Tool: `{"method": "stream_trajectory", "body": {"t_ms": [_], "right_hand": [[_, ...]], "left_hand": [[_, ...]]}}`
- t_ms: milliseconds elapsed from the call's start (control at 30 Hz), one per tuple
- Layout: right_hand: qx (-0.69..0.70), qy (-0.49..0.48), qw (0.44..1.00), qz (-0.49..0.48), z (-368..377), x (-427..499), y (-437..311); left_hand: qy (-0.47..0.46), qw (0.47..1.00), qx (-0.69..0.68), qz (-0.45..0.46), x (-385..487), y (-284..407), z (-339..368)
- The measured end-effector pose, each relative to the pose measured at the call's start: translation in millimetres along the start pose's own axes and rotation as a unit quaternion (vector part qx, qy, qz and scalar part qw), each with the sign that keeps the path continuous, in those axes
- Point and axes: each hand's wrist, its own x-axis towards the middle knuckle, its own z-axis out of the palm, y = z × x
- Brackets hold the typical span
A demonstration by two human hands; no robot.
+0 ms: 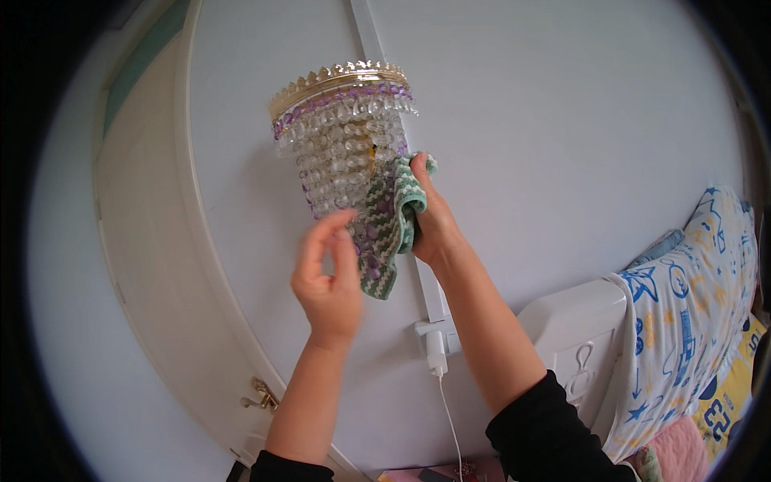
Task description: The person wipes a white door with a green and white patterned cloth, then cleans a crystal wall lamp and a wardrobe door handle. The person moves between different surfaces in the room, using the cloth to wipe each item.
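A wall lamp [343,141] with strings of clear and purple beads hangs before me, under a gold-coloured scalloped crown [337,73]. My right hand [433,220] grips a green-and-white striped cloth [406,187], thumb on top, at the lamp's lower right side. Part of the cloth hangs down behind or among the lowest beads. Close to the bottom bead strands is my left hand [328,277], slightly blurred, thumb and forefinger curled towards each other. Whether a bead is pinched between those fingertips cannot be made out.
Below the lamp, a white plug adapter [435,352] with a cable sits in a wall socket beneath a white cable duct [429,292]. A door with a brass handle [262,394] is at left. At right stands a white headboard [572,313], partly draped with a printed cloth [680,313].
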Motion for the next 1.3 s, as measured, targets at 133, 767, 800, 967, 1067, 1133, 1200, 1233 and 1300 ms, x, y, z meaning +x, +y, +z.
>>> {"method": "stream_trajectory", "body": {"t_ms": [133, 767, 800, 967, 1067, 1133, 1200, 1233, 1300], "right_hand": [[-0.072, -0.012, 0.997, 0.014, 13, -1, 10], [-0.188, 0.030, 0.963, -0.193, 36, 29, 46], [-0.197, 0.042, 0.960, -0.196, 37, 29, 47], [0.000, 0.053, 0.998, -0.022, 25, 6, 44], [0.161, 0.014, 0.986, -0.030, -13, -8, 57], [0.206, -0.003, 0.978, -0.032, -35, -21, 73], [0.223, 0.025, 0.974, -0.016, -48, -31, 90], [0.234, 0.036, 0.972, -0.006, -48, -38, 96], [0.241, 0.041, 0.970, 0.011, -48, -53, 105]], "left_hand": [[0.127, 0.975, -0.072, -0.165, 35, -18, -4], [0.013, 0.959, -0.214, -0.186, 31, -30, 27], [0.024, 0.959, -0.219, -0.179, 31, -30, 27], [0.045, 0.948, -0.276, -0.154, 22, -31, 13], [0.058, 0.898, -0.387, -0.203, 15, -44, 12], [0.033, 0.863, -0.423, -0.272, 11, -61, 3], [0.039, 0.847, -0.416, -0.327, -1, -66, -2], [0.043, 0.840, -0.410, -0.353, -7, -62, -6], [0.038, 0.860, -0.380, -0.338, -21, -60, -16]]}}
